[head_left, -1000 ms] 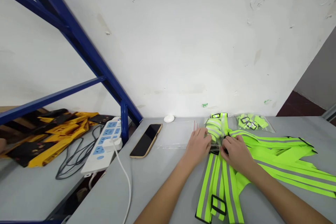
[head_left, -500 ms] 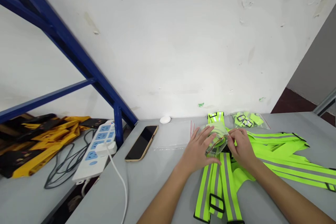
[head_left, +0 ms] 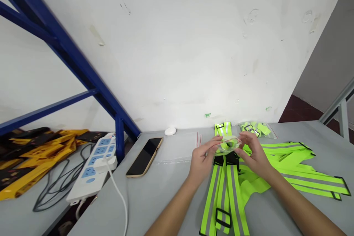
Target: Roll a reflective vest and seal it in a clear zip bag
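Holding unlabelled clear bag (head_left: 228, 143), both hands (head_left: 203, 156).

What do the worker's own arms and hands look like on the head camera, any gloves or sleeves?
Both are bare: no gloves on the left hand or right hand, and no sleeves on the forearms as far as the frame shows. No watch, rings or markings visible.

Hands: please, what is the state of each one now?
Left hand: closed on the clear bag.
Right hand: closed on the same clear bag.
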Demonstrator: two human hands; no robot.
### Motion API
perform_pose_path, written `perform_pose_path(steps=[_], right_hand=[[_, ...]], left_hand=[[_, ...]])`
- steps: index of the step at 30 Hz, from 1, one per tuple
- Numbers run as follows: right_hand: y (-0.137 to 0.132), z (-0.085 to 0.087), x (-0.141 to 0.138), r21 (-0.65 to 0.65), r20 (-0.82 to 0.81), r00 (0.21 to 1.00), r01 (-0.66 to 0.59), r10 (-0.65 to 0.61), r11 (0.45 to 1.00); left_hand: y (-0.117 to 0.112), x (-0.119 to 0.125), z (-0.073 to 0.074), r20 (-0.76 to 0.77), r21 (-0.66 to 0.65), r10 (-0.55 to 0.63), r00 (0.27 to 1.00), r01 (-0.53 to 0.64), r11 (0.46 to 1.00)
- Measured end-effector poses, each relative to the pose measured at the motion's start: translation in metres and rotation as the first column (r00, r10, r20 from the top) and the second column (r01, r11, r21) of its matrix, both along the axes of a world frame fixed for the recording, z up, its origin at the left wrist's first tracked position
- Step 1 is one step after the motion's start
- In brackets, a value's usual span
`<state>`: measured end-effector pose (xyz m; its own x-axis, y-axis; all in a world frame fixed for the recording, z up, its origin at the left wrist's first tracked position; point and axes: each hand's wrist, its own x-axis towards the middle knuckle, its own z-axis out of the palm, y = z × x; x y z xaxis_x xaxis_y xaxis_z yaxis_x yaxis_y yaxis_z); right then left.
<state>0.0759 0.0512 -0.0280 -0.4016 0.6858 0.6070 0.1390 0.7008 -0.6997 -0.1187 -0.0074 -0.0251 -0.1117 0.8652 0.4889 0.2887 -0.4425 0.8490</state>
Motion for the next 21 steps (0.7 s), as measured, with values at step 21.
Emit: perform_pose_path(steps=[21], right_hand=[[0.011, 0.053, 0.01, -0.385, 0.054, 0.994, -0.069, 0.097, 0.92]], left_hand=[[0.009, 0.014, 0.046, 0.129, -0.153, 0.318, 0.939, -0.297, 0.942]])
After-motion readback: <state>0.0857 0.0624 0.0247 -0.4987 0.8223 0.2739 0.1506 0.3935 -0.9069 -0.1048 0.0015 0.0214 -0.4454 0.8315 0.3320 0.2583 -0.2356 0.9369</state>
